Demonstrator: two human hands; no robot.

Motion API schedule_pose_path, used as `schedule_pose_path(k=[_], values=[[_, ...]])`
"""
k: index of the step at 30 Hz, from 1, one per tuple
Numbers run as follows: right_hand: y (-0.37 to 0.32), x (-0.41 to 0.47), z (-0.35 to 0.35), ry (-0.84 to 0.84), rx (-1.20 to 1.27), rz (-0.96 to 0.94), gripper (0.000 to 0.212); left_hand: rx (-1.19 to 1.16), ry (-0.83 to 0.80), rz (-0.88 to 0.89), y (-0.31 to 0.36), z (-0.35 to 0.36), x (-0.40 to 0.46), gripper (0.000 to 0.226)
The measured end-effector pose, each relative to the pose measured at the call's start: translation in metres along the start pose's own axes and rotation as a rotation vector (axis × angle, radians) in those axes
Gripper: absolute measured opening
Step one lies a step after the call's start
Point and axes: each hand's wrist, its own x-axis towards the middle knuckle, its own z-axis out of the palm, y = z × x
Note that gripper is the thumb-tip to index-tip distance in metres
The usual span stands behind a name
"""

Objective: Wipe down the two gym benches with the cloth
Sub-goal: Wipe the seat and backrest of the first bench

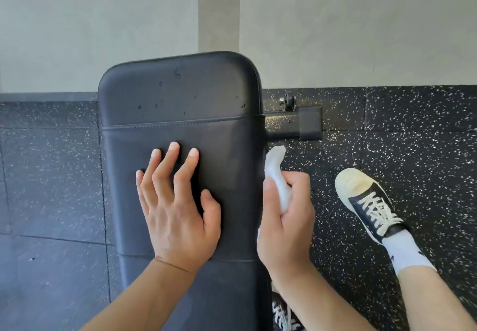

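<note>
While the left hand [175,201] lies flat with fingers spread on the black padded bench [180,103] at the centre of the frame, the right hand [286,217] just right of the pad's edge curls its fingers and thumb around a bunched white cloth [276,168], whose free end sticks up toward the bench's metal foot bar [294,124]. Small droplets or specks dot the pad's upper section, above a stitched seam. The bench runs from the bottom of the frame up to a pale wall [103,20] across the top. At right, a dark sneaker [369,201] with a cream toe and white sock stands on the speckled rubber floor [413,124]; a second shoe shows partly at the bottom edge.
</note>
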Motion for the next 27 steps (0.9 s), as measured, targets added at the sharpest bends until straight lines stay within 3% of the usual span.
schedule_pose_path(k=[6,9,19,22,27], values=[[-0.039,0.109,0.038,0.141,0.041,-0.065,0.014,0.007,-0.002,0.004,-0.002,0.001,0.0,0.065],[-0.054,0.142,0.047,0.123,0.037,-0.065,0.017,0.013,-0.006,0.0,-0.001,0.0,0.0,0.065],[-0.007,0.002,-0.001,-0.045,-0.052,-0.132,0.006,0.01,-0.011,0.004,-0.001,0.0,0.001,0.063],[-0.019,0.023,0.009,0.004,-0.068,-0.141,0.009,0.0,-0.003,0.004,0.0,0.0,0.0,0.064],[-0.06,0.133,0.047,0.162,-0.11,-0.208,0.018,-0.005,-0.001,0.01,0.0,-0.001,0.001,0.063]])
